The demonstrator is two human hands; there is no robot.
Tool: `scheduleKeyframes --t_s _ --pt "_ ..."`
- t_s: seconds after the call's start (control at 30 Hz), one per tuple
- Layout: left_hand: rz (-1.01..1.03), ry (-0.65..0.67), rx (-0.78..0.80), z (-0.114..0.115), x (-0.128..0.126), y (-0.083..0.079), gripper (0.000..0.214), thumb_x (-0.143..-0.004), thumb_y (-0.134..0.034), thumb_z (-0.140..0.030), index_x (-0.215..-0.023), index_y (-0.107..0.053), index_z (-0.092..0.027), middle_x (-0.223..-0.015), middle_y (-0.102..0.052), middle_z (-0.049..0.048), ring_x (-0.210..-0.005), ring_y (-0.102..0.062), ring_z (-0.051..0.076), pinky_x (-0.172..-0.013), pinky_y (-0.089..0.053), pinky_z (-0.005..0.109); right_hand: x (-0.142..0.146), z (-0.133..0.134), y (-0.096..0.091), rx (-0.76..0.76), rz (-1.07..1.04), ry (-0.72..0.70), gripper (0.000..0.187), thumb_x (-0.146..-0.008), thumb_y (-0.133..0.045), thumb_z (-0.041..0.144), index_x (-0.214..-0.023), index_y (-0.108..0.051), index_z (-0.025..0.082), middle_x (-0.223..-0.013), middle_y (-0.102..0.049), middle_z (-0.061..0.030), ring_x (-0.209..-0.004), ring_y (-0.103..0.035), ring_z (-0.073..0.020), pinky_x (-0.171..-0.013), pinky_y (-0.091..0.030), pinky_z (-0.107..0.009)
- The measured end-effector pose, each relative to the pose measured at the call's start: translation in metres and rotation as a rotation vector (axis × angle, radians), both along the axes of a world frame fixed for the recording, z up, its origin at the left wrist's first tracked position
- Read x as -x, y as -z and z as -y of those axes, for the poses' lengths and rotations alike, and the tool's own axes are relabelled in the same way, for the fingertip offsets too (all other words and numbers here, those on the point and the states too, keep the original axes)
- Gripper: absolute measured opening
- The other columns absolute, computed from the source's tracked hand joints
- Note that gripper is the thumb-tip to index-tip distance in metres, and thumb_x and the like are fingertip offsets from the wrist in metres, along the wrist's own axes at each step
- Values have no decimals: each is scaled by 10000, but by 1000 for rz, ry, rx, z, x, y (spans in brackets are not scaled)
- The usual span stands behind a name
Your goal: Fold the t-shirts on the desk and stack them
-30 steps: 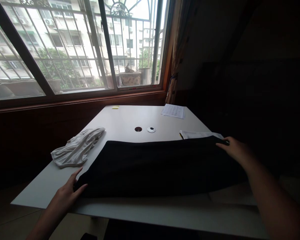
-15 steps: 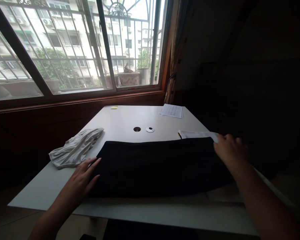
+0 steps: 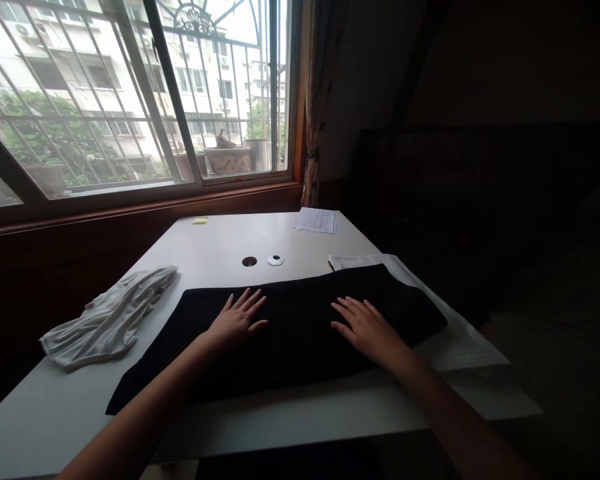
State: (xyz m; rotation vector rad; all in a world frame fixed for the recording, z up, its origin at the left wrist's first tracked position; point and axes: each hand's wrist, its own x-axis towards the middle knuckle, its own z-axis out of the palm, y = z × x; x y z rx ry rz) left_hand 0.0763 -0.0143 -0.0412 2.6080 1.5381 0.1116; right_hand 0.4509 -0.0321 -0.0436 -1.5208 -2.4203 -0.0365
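Note:
A black cloth (image 3: pixel 290 333), which looks like a folded garment, lies spread across the near part of the white table (image 3: pixel 220 240). On its left half rests my left hand (image 3: pixel 237 317), open, fingers spread over the fabric. My right hand (image 3: pixel 363 327) lies open on the right half, fingers pointing inward. Neither hand grips anything. Behind and under the cloth's right end shows a white cloth (image 3: pixel 363 262) with a small yellow and black edge. Off to the left, a crumpled light grey garment (image 3: pixel 113 317) lies near the table's edge.
Papers (image 3: pixel 316 220) lie at the table's far right corner and a yellow slip (image 3: pixel 200 220) at the far left. A round hole (image 3: pixel 249 261) and a white cap (image 3: pixel 275 260) are mid-table. Beyond stand a barred window (image 3: pixel 130 100) and a tied curtain (image 3: pixel 313 160).
Both hands have moved inward from the black cloth's ends onto its middle; the right one has let go of its right end. The view has turned slightly right.

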Motion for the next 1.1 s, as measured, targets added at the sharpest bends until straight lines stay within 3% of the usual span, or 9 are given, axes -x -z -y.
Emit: scheduleKeyframes --t_s 0.2,0.27,0.33,0.43,0.57,0.73,0.83,0.9,1.1 --pt "-5 -18 -76 -16 19 14 651 -1045 -245 -638 -1617 -223 -329 -1690 -178 -5 -1573 -131 271 -1263 -131 583 -132 -11 -5 -198 -203 477 529 -960 -428 542 -1265 -692 200 -1329 -658 -150 -1225 -607 -369 -1069 -452 -532" --pt "-17 -15 -82 -18 23 17 643 -1050 -240 -627 -1619 -209 -330 -1690 -179 -16 -1573 -127 265 -1264 -135 575 -169 -5 -3 -106 -335 655 563 -896 -519 611 -1208 -713 185 -1276 -674 -174 -1161 -642 -392 -1006 -492 -542" --pt "-29 -9 -82 -21 26 18 635 -1056 -228 -613 -1622 -191 -327 -1691 -168 -20 -1574 -119 258 -1265 -131 569 -192 4 -2 63 -552 690 582 -826 -623 641 -1172 -716 182 -1208 -709 -165 -1115 -672 -376 -965 -528 -497" --pt "-38 -1 -94 -25 29 18 626 -1064 -229 -595 -1624 -174 -322 -1691 -162 -16 -1575 -111 255 -1265 -127 564 -199 17 -5 276 -833 581 564 -763 -729 627 -1151 -709 218 -1149 -747 -116 -1087 -692 -342 -916 -557 -426" --pt "-54 -16 -91 -30 35 16 620 -1063 -261 -587 -1621 -194 -324 -1689 -177 -11 -1573 -115 264 -1261 -144 562 -188 27 -18 366 -863 460 525 -720 -788 613 -1091 -719 247 -1100 -752 -71 -1045 -693 -325 -869 -562 -388" --pt "-69 -25 -86 -37 42 17 628 -1061 -265 -593 -1622 -199 -320 -1692 -160 -4 -1574 -110 258 -1263 -145 540 -196 23 -30 207 -691 445 494 -741 -702 725 -772 -677 233 -950 -686 -56 -911 -670 -269 -835 -546 -366" --pt "-69 -19 -93 -39 45 21 628 -1056 -260 -607 -1620 -200 -338 -1694 -151 -12 -1575 -110 258 -1262 -148 537 -208 18 -30 66 -727 453 563 -729 -649 798 -785 -687 239 -1048 -666 -71 -1009 -654 -279 -898 -532 -366" --pt "-65 -15 -100 -40 46 24 631 -1054 -256 -612 -1621 -197 -341 -1697 -144 -15 -1576 -108 260 -1261 -144 540 -214 14 -28 55 -713 454 609 -710 -629 836 -795 -702 238 -1097 -668 -83 -1035 -653 -289 -913 -526 -375" --pt "-48 -19 -35 -41 47 20 642 -1050 -265 -610 -1625 -198 -334 -1701 -137 -2 -1577 -95 279 -1256 -132 560 -219 11 -13 61 -444 503 622 -712 -607 844 -637 -661 229 -916 -679 -93 -870 -673 -288 -852 -516 -423"
